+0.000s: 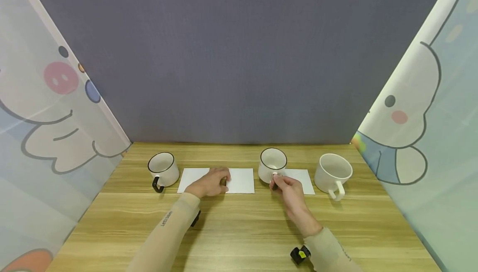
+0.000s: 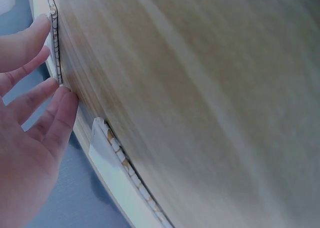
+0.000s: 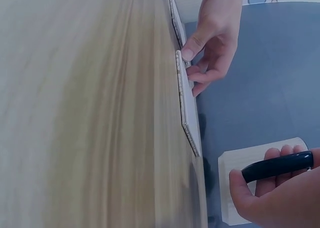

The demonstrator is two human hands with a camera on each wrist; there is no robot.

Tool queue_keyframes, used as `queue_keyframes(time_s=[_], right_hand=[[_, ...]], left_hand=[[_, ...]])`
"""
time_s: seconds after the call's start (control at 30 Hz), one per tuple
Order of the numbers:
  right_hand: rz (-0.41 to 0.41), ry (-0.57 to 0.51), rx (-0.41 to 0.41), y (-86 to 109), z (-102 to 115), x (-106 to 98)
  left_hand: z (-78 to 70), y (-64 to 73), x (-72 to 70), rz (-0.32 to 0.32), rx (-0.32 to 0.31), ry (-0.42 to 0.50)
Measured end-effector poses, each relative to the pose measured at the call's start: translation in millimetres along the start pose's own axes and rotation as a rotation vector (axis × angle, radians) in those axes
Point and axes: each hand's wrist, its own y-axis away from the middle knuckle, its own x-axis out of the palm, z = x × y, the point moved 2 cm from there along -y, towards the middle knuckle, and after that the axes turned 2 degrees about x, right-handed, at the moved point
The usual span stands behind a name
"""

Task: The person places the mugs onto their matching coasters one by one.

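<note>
My right hand [image 1: 293, 193] pinches the black handle [image 3: 277, 166] of a white enamel-style mug [image 1: 266, 174] with a black rim. The mug stands at the left edge of a white cardboard piece [image 1: 300, 180], overlapping it in the head view. My left hand [image 1: 210, 182] is over the table between two more cardboard pieces, the left one [image 1: 192, 176] and the middle one [image 1: 242, 180]. In the left wrist view its fingers [image 2: 65, 113] are fairly straight, with the fingertips right at a cardboard edge. The thumb rests near the middle piece's corner.
Another black-rimmed white mug [image 1: 169, 176] with a black handle stands at the left. A larger plain white mug [image 1: 328, 180] stands at the right. A dark grey panel [image 1: 239, 56] rises behind the wooden table [image 1: 239, 238], with cartoon-printed curtains on both sides.
</note>
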Motion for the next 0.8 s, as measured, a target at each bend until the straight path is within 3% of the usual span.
queue_keyframes(time_s=[0.8], right_hand=[[-0.012,-0.026,-0.040,3.0,8.1,17.6]], left_hand=[[0.5,-0.8,0.2,-0.005,0.050,0.001]])
